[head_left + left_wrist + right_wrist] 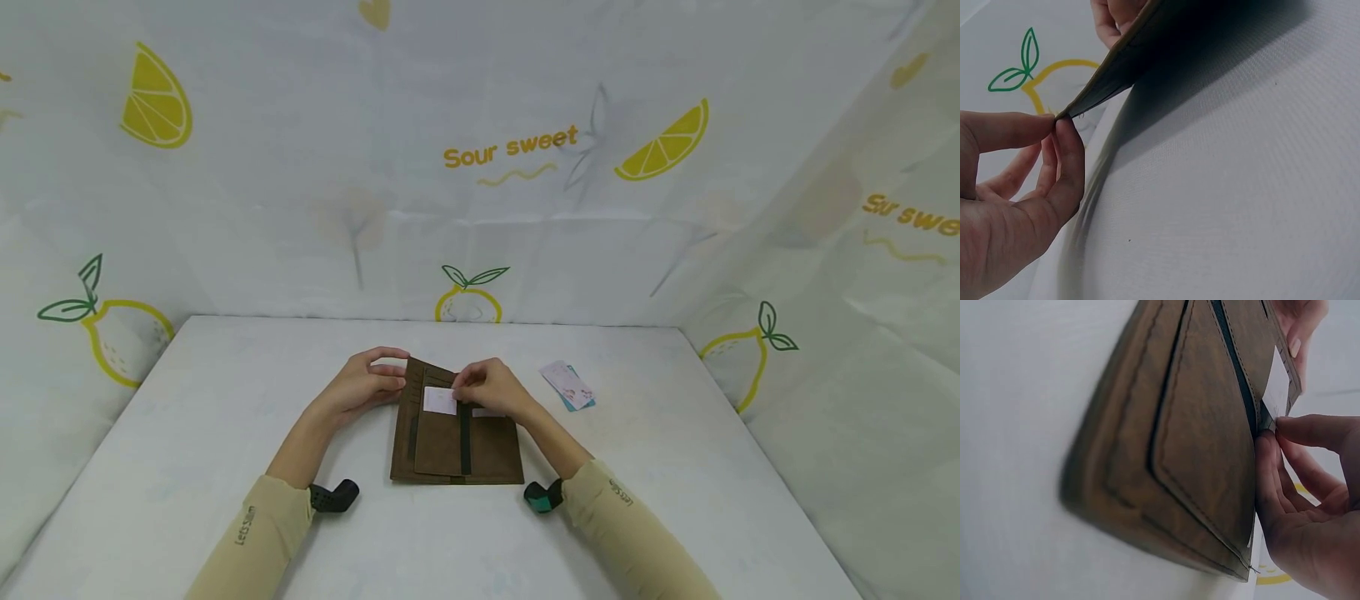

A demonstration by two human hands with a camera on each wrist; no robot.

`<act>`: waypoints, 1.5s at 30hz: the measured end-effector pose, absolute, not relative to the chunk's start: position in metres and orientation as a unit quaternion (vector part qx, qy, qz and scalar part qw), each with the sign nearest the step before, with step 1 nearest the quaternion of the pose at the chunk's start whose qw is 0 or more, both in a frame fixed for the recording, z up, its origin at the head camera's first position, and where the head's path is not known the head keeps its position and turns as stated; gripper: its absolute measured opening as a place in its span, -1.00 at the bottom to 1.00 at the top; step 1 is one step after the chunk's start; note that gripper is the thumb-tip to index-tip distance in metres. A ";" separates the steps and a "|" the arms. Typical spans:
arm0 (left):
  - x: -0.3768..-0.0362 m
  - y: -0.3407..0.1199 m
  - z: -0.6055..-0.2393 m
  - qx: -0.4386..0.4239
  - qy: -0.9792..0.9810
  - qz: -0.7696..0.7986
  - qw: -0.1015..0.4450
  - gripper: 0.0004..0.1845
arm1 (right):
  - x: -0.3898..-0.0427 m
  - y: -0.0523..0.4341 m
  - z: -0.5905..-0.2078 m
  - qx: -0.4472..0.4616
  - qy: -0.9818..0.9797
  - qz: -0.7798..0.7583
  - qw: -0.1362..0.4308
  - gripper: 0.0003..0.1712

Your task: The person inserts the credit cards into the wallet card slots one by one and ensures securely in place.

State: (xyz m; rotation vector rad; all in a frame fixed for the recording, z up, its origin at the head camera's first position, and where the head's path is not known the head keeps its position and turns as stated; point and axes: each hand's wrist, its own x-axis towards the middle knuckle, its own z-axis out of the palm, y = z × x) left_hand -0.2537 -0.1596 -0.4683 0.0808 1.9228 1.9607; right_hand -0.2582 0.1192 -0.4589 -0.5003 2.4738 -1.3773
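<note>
A brown stitched wallet [491, 454] lies opened out on the white table, a dark strip running down its inner part. Its upper left corner is pinched between thumb and fingers of my left hand [363, 385]; the left wrist view shows that edge of the wallet [1110, 69] raised off the table. My right hand [491, 387] pinches the corner of a white card [439, 401], which sits partly in a pocket of the wallet. Another pale card edge [489, 412] shows below the right hand. In the right wrist view, thumb and forefinger meet at the white card [1277, 381].
To the right of the wallet lies a small stack of cards, a white printed card [566, 383] on top of a blue one [582, 406]. A white cloth with lemon prints [468, 304] hangs behind the table [247, 375] and at its sides.
</note>
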 end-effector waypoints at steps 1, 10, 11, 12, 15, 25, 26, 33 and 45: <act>-0.254 -0.160 -0.468 0.030 0.685 0.701 0.197 -0.40 | -0.258 0.120 -0.459 -0.174 0.856 -0.469 0.133 -0.89; -0.253 -0.160 -0.467 0.031 0.683 0.703 0.198 -0.40 | -0.261 0.122 -0.459 -0.204 0.862 -0.439 0.149 -0.88; -0.253 -0.160 -0.467 0.030 0.683 0.702 0.198 -0.39 | -0.261 0.122 -0.459 -0.208 0.862 -0.437 0.151 -0.88; -0.253 -0.159 -0.467 0.029 0.684 0.701 0.198 -0.39 | -0.261 0.122 -0.458 -0.210 0.862 -0.436 0.153 -0.88; -0.254 -0.159 -0.467 0.027 0.687 0.699 0.198 -0.39 | -0.261 0.122 -0.457 -0.214 0.862 -0.431 0.157 -0.88; -0.253 -0.160 -0.467 0.030 0.689 0.698 0.195 -0.41 | -0.261 0.123 -0.455 -0.226 0.867 -0.413 0.165 -0.88; -0.253 -0.159 -0.467 0.030 0.689 0.698 0.196 -0.41 | -0.261 0.123 -0.455 -0.227 0.867 -0.412 0.167 -0.88; -0.253 -0.159 -0.468 0.030 0.686 0.700 0.196 -0.42 | -0.261 0.124 -0.452 -0.230 0.868 -0.405 0.172 -0.87; -0.252 -0.159 -0.467 0.027 0.688 0.698 0.197 -0.42 | -0.268 0.154 -0.446 -0.190 0.863 -0.445 0.149 -0.78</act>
